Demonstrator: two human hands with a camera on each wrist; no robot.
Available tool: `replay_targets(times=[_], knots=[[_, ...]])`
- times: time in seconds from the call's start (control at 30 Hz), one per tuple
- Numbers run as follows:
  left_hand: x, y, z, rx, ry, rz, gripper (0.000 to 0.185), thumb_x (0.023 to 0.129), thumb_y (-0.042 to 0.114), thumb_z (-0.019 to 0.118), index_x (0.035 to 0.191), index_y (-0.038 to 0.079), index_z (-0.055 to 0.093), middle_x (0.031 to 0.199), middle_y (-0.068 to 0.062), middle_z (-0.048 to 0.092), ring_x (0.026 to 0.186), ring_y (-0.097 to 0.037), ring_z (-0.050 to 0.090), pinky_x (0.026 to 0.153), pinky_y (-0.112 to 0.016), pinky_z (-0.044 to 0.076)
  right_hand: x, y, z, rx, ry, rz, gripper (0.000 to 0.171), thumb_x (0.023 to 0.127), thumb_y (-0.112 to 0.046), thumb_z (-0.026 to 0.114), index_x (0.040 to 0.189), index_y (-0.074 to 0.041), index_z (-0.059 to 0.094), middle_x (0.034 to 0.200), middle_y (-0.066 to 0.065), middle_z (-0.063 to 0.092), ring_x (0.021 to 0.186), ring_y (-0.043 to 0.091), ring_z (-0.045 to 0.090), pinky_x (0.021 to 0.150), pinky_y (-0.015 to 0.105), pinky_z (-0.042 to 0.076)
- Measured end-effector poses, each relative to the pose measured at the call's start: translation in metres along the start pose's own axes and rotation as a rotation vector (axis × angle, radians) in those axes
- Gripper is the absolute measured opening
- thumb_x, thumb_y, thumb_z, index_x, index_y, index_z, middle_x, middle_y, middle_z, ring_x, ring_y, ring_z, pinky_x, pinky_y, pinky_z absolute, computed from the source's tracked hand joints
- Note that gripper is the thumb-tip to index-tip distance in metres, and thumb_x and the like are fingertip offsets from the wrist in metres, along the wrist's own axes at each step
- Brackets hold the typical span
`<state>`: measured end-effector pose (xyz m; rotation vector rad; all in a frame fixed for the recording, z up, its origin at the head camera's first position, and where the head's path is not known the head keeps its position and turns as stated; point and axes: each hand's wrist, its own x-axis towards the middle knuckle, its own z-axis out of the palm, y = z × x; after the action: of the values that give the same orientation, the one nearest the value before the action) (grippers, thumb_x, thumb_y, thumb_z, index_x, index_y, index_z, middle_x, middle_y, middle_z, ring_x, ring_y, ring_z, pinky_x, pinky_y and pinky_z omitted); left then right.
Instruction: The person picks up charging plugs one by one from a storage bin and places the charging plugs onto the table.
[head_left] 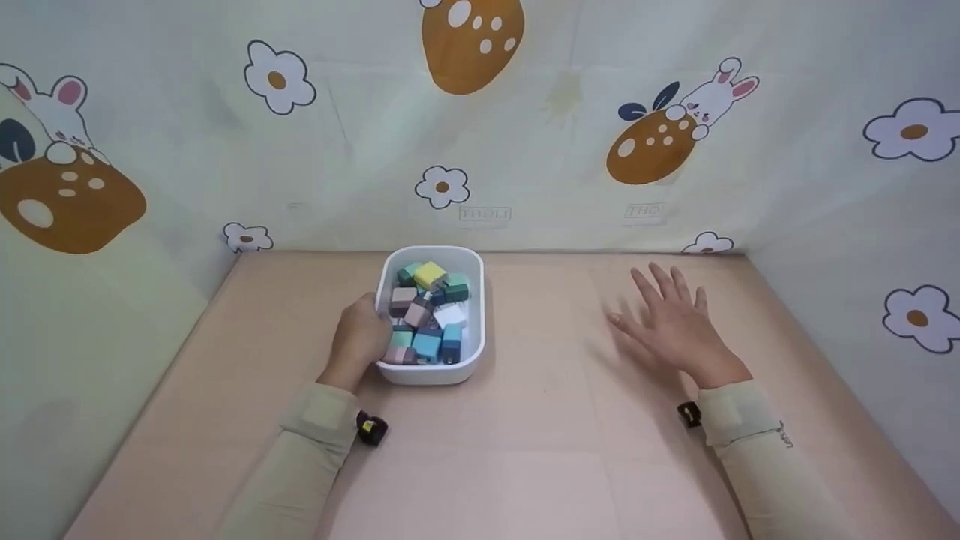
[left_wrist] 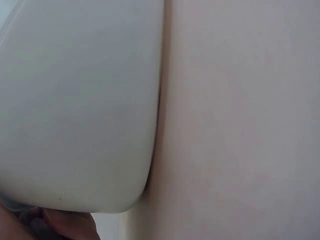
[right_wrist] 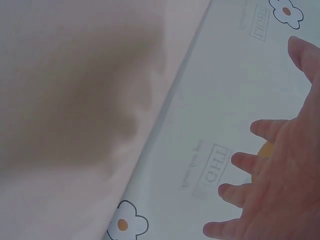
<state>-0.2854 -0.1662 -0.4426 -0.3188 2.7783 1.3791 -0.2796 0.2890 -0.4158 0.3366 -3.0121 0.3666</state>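
Note:
A white tub (head_left: 470,369) with rounded corners stands left of the middle of the table. Inside it lie several small charger plugs (head_left: 427,345) in blue, green, mauve, yellow and white, some with prongs showing. My left hand (head_left: 358,337) grips the tub's left wall, with its thumb at the rim. In the left wrist view the tub's side (left_wrist: 82,105) fills much of the picture, and only a bit of the hand (left_wrist: 70,225) shows below it. Over the right part of the table, my right hand (head_left: 675,330) is held with fingers spread, holding nothing; its spread fingers also show in the right wrist view.
The pale pinkish table (head_left: 540,450) runs back to a cloth (head_left: 360,150) printed with flowers, rabbits and brown shapes, which hangs behind it and along both sides. A small black device (head_left: 371,428) sits at the left cuff, and another black device (head_left: 689,414) at the right cuff.

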Motion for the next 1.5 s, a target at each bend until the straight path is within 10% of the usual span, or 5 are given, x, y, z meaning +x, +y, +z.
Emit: replay_targets(times=[0.43, 1.03, 1.5], knots=[[0.003, 0.004, 0.0, -0.001, 0.004, 0.026, 0.048, 0.11, 0.007, 0.041, 0.156, -0.004, 0.045, 0.155, -0.025, 0.053, 0.145, -0.044, 0.05, 0.12, -0.059, 0.037, -0.001, -0.017, -0.002, 0.029, 0.033, -0.037, 0.095, 0.102, -0.072, 0.05, 0.171, -0.011, 0.023, 0.176, 0.021, 0.015, 0.162, 0.049, 0.003, 0.121, 0.079, -0.001], [-0.001, -0.001, -0.004, 0.016, -0.001, 0.002, 0.048, 0.111, 0.009, 0.042, 0.157, -0.005, 0.043, 0.154, -0.028, 0.053, 0.142, -0.046, 0.052, 0.117, -0.06, 0.041, 0.033, -0.147, 0.005, -0.047, 0.027, -0.33, 0.084, 0.1, -0.069, 0.056, 0.168, -0.024, 0.034, 0.175, 0.008, 0.027, 0.164, 0.037, 0.009, 0.129, 0.066, 0.007], [0.001, 0.001, -0.003, -0.008, -0.008, 0.012, 0.047, 0.11, 0.009, 0.04, 0.155, -0.005, 0.045, 0.152, -0.027, 0.054, 0.138, -0.043, 0.055, 0.118, -0.059, 0.041, 0.08, -0.219, 0.021, 0.027, -0.049, -0.291, 0.072, 0.103, -0.047, 0.069, 0.165, -0.025, 0.041, 0.171, 0.006, 0.036, 0.162, 0.032, 0.022, 0.13, 0.053, 0.022]])
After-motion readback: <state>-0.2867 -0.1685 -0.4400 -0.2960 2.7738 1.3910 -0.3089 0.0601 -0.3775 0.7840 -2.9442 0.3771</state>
